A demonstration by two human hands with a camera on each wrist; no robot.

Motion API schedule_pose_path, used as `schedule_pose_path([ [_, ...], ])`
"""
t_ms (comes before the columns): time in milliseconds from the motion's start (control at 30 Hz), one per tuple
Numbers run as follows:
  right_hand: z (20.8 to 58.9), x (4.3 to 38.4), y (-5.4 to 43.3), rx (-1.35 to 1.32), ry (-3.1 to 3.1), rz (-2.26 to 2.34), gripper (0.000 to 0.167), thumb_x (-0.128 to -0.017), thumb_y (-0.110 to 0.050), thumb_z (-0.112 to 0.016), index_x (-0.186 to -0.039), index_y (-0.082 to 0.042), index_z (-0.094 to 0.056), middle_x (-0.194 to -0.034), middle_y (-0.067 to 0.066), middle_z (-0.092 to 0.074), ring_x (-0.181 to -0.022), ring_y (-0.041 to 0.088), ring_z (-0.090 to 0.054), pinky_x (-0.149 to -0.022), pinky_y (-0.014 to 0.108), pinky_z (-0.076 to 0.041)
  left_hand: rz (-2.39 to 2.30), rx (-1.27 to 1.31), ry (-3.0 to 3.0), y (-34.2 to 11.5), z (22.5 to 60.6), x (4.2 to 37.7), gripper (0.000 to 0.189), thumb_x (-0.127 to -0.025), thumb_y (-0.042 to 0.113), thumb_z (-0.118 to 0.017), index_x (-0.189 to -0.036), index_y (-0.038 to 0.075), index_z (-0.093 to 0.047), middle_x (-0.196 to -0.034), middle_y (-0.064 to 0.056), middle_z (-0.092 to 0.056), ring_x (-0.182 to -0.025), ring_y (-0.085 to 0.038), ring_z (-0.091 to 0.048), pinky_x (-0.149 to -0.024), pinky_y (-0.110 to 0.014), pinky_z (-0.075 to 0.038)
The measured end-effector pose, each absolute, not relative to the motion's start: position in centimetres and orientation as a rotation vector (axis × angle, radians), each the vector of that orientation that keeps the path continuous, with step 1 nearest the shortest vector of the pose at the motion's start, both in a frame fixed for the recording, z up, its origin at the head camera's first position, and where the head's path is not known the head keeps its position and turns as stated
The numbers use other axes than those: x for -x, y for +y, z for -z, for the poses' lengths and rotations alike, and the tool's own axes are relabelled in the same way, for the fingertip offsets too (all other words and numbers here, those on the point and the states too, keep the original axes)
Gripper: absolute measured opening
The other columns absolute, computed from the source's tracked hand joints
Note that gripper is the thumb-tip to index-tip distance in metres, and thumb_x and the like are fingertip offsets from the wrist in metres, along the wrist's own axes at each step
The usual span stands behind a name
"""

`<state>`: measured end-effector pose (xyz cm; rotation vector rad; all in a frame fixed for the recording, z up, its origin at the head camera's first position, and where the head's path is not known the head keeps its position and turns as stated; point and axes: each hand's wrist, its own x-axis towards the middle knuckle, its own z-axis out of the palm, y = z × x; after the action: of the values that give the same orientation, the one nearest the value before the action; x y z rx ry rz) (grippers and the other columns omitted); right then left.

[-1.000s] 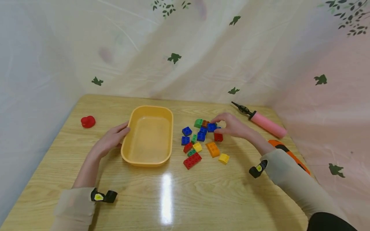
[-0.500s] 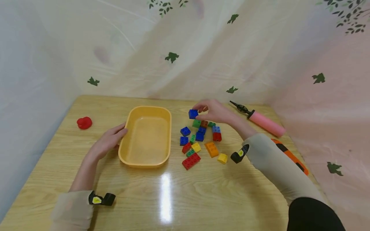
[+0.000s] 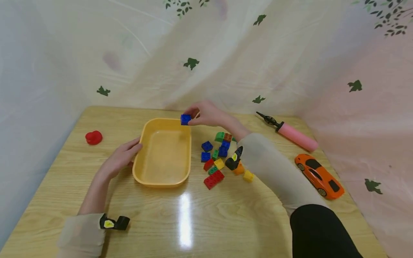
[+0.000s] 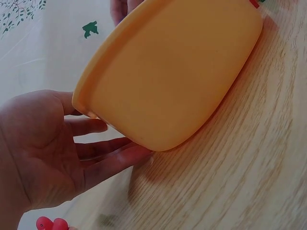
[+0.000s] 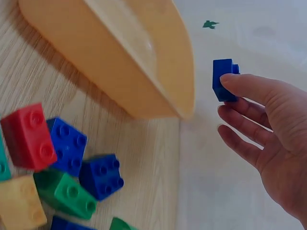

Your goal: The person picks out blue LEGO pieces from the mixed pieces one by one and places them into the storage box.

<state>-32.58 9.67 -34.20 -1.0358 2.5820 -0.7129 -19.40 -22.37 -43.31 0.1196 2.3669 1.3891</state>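
Between thumb and fingers my right hand point(image 3: 208, 114) pinches a blue toy brick point(image 3: 185, 119), raised at the far right corner of the yellow plastic bin point(image 3: 138, 175). In the right wrist view the brick point(image 5: 222, 79) shows its studs to the side, beyond the bin's rim. My left hand point(image 3: 122, 157) holds the bin's left side. The left wrist view has one digit at the rim and the other fingers point(image 4: 110, 160) against the outer wall, partly hidden. Several loose bricks, among them a big red brick point(image 3: 214, 179), lie right of the bin.
An orange toy car point(image 3: 319, 176) and a pink hand pump point(image 3: 297, 136) lie at the table's right side. A small red object point(image 3: 94, 137) sits at the left. A patterned drape point(image 3: 145, 71) stands behind the table.
My right hand has picked the blue brick from the pile and carried it left to the bin's far right corner. My left hand stays at the bin. The orange car now shows fully.
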Motion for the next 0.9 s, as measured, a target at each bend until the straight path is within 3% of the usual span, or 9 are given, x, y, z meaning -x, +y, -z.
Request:
schedule_pose_path([
  [500,36.2,32.6,1.8,1.094,2.601,0.525,0.037,-0.092,-0.022,-0.077,-0.125,-0.007,-0.073,-0.115,0.008,-0.078,-0.105,0.017,-0.071,-0.093,0.023,-0.055,-1.365,-0.135,2.36,-22.5,43.3,19.7,0.071,-0.111,0.051,-0.03,-0.166,0.009,-0.013,-0.168,-0.028,-0.023,-0.134,-0.04,-0.052,-0.097,-0.044,-0.059],
  [900,38.5,31.5,-1.4,1.068,2.679,0.291,0.031,-0.094,-0.029,-0.076,-0.121,-0.013,-0.075,-0.113,0.0,-0.074,-0.101,0.014,-0.062,-0.096,0.026,-0.051,-1.384,-0.139,2.354,-22.3,43.4,19.5,0.072,-0.111,0.052,-0.031,-0.166,0.009,-0.013,-0.168,-0.028,-0.023,-0.138,-0.042,-0.05,-0.098,-0.046,-0.059],
])
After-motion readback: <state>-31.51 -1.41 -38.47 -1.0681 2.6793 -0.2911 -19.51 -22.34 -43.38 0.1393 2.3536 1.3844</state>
